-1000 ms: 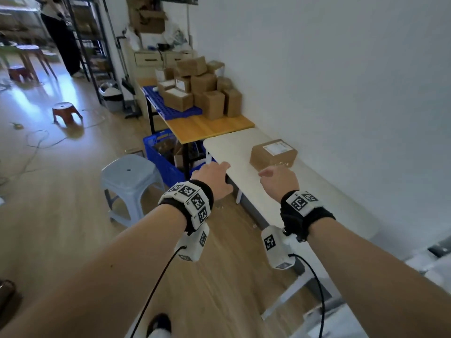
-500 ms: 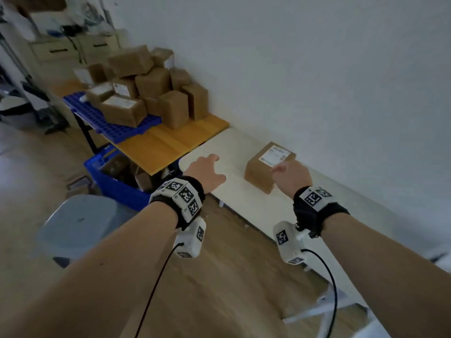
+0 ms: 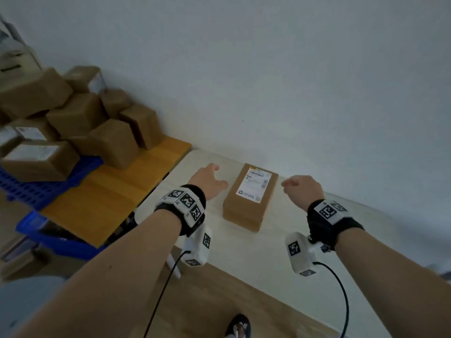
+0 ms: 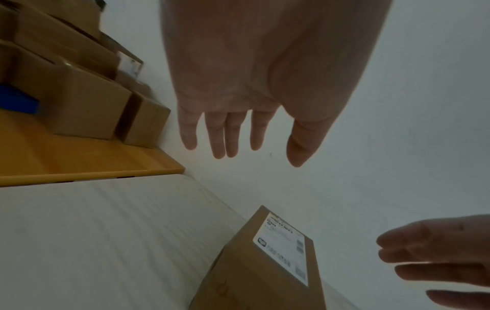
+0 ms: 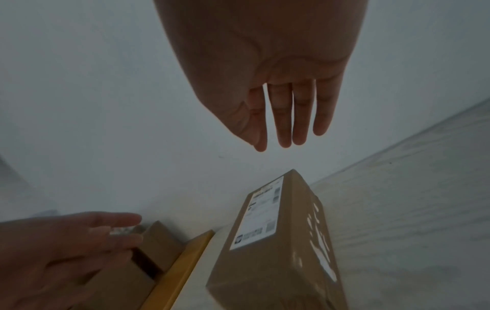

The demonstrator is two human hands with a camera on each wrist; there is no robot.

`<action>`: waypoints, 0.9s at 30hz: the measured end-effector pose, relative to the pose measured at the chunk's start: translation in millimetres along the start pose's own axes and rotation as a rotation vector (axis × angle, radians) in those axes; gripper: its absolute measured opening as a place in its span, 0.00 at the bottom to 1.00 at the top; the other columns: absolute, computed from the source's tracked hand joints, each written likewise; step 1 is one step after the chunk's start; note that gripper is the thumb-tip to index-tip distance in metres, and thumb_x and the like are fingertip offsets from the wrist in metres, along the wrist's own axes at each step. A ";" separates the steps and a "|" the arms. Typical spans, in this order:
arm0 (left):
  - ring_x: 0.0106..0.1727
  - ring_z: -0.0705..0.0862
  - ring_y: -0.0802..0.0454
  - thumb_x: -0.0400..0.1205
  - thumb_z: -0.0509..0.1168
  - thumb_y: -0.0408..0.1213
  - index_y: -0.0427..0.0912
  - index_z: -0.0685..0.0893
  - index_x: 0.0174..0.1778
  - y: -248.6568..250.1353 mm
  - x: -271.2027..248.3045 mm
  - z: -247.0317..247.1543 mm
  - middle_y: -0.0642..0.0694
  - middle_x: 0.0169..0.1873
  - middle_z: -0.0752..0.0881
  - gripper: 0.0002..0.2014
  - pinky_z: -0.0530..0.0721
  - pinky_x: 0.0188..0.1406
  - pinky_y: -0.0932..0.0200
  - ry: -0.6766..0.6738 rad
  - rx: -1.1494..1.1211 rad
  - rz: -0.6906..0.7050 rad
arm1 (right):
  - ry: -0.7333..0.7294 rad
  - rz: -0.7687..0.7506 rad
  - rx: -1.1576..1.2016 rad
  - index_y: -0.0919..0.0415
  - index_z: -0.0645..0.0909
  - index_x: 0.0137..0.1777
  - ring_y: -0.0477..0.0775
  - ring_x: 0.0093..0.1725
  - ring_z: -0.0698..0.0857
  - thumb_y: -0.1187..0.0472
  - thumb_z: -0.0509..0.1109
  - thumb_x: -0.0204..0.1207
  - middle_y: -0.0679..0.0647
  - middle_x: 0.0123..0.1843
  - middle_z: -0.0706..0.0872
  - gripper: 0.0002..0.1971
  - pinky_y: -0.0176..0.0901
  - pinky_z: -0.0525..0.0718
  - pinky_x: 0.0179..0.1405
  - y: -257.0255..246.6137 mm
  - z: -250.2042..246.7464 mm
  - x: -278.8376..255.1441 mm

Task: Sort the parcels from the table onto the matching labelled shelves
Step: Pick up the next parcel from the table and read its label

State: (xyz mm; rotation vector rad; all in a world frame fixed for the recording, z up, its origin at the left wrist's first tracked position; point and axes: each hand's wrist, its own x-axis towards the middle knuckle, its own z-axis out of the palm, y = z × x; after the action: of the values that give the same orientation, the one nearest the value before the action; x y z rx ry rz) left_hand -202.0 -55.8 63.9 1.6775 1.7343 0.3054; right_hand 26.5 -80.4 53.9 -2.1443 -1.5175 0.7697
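- brown parcel point(image 3: 251, 195) lies flat on the white table point(image 3: 244, 252), label up.
- left hand point(image 3: 207, 182) and right hand point(image 3: 302, 189) flank it, fingers straight, holding nothing.

You have a plain brown cardboard parcel point(image 3: 249, 201) on the pale off-white table point(image 3: 244, 252), its top carrying a white shipping label point(image 3: 253, 185) printed in black with a yellow strip along the far edge. Your wrist bands point(image 3: 188, 206) are black with white blocks bearing black-and-white square codes. At the table's left edge the next tabletop point(image 3: 109, 191) is orange-yellow wood, stacked with brown boxes point(image 3: 73, 113) over a blue perforated pallet point(image 3: 36, 186). The wall point(image 3: 268, 69) is pale grey-white
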 end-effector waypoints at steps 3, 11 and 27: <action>0.77 0.72 0.42 0.82 0.63 0.43 0.44 0.64 0.81 14.0 42.6 2.5 0.41 0.79 0.69 0.31 0.70 0.71 0.52 -0.031 -0.019 -0.004 | -0.042 0.044 0.008 0.60 0.87 0.60 0.60 0.65 0.84 0.62 0.64 0.80 0.58 0.64 0.88 0.14 0.45 0.79 0.61 3.1 2.4 35.4; 0.77 0.73 0.43 0.83 0.62 0.45 0.43 0.65 0.80 22.1 111.6 27.3 0.41 0.78 0.71 0.29 0.70 0.71 0.54 -0.147 -0.057 -0.041 | -0.120 0.255 0.081 0.59 0.79 0.70 0.59 0.66 0.83 0.61 0.66 0.79 0.58 0.69 0.84 0.20 0.39 0.75 0.53 19.7 26.4 91.6; 0.61 0.85 0.44 0.82 0.61 0.56 0.43 0.77 0.66 1.1 175.1 67.4 0.45 0.60 0.86 0.24 0.83 0.62 0.46 -0.597 -0.264 -0.225 | -0.220 0.630 0.477 0.65 0.81 0.65 0.60 0.62 0.84 0.39 0.64 0.77 0.58 0.62 0.86 0.30 0.53 0.83 0.63 41.5 73.4 108.1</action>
State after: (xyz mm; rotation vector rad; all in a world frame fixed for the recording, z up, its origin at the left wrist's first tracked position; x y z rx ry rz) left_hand -145.9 90.5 -39.3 1.2057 1.3423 -0.0697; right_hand 37.4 8.7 -49.7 -2.1968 -0.6108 1.4438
